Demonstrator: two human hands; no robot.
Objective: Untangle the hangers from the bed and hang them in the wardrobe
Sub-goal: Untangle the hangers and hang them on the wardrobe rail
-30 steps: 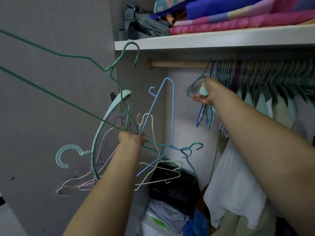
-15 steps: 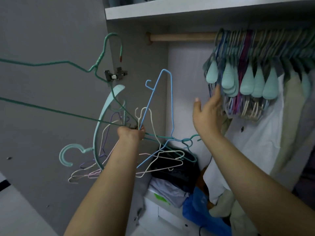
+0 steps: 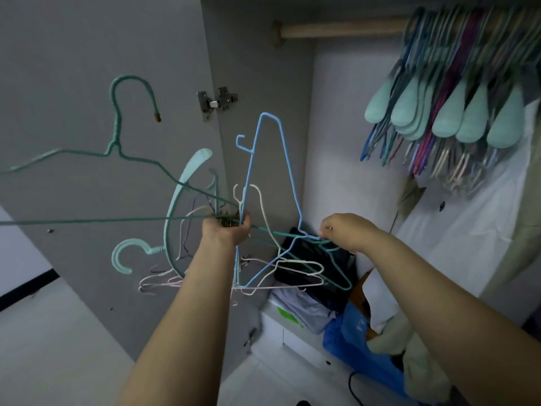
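My left hand (image 3: 227, 230) grips a tangled bunch of hangers (image 3: 234, 259) in front of the open wardrobe. The bunch holds a green wire hanger (image 3: 117, 136) reaching up and left, a blue wire hanger (image 3: 269, 159) standing upright, a thick pale-teal plastic hanger (image 3: 172, 215) and several thin cream and pink ones. My right hand (image 3: 342, 232) pinches the hook end of a teal wire hanger (image 3: 330, 253) at the right side of the bunch. Above right, the wooden rail (image 3: 336, 29) carries many hung hangers (image 3: 456, 106).
The grey wardrobe door (image 3: 87, 83) stands open on the left, its hinge (image 3: 216, 102) near the bunch. A white garment (image 3: 453, 244) hangs at right. On the wardrobe floor lie a black bag (image 3: 310, 259), folded clothes (image 3: 301, 309) and a blue bag (image 3: 357, 335).
My right hand has left the hung hangers, come down and taken hold of a teal hanger's hook in the bunch. The view has tilted downward; the top shelf is out of sight.
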